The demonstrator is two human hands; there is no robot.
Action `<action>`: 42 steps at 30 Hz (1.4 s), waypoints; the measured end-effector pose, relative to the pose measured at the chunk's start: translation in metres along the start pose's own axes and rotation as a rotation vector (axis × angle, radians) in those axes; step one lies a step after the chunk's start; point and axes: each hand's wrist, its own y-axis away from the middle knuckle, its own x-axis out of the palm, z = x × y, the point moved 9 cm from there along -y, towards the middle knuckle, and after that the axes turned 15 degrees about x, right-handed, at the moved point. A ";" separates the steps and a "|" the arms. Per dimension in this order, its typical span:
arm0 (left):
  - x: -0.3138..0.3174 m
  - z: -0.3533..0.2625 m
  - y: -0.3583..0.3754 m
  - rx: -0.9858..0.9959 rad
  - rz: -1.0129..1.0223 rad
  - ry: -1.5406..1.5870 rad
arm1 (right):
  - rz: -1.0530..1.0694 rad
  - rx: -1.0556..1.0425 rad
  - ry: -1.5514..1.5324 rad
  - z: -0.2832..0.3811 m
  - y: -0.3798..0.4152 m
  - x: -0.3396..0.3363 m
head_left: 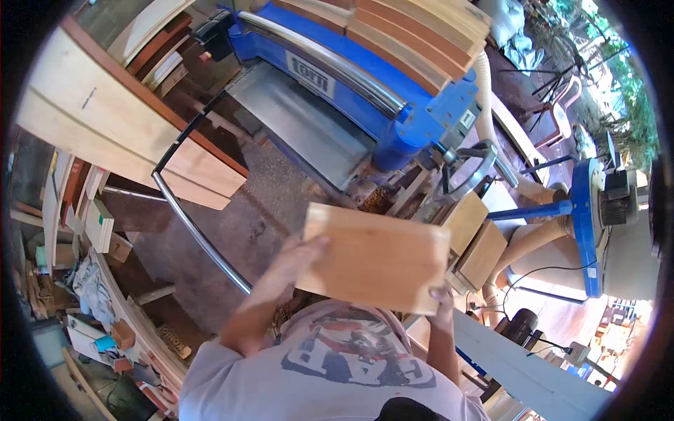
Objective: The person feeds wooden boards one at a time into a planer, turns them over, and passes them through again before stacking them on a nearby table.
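The left hand [303, 254] is closed over the left edge of a pale rectangular wooden board [375, 258], which is held up between both hands. The right hand [442, 296] pinches its right corner. Beyond the hands stands a blue metal planer [414, 126]. The board looks mid-carry, so any further move calls for both grips to stay firm.

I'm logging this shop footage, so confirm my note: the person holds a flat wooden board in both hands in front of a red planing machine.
One detail is off: the machine is blue, not red, as the head view shows. The rest stands: the wooden board is held in both hands, the left hand on one edge and the right hand at the opposite corner, in front of that machine.
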 end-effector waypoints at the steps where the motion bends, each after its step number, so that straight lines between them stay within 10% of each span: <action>1: -0.035 0.011 -0.003 -0.098 -0.133 0.056 | 0.000 0.022 0.039 -0.003 -0.021 0.017; 6: -0.144 -0.014 0.012 0.121 -0.547 0.156 | 0.177 -0.044 -0.039 0.046 -0.063 0.152; 12: -0.208 0.021 -0.051 0.339 -0.755 0.304 | -0.020 -0.060 0.218 0.021 -0.071 0.151; 25: -0.167 -0.012 -0.191 0.388 -0.878 -0.120 | -0.336 -0.186 0.990 -0.030 -0.058 0.077; 33: -0.154 -0.019 -0.245 0.627 -1.040 -0.383 | -0.441 -0.109 1.024 -0.021 -0.071 0.024; 42: -0.131 -0.031 -0.249 0.335 -1.049 -0.407 | -0.579 -0.187 0.841 0.022 -0.108 -0.015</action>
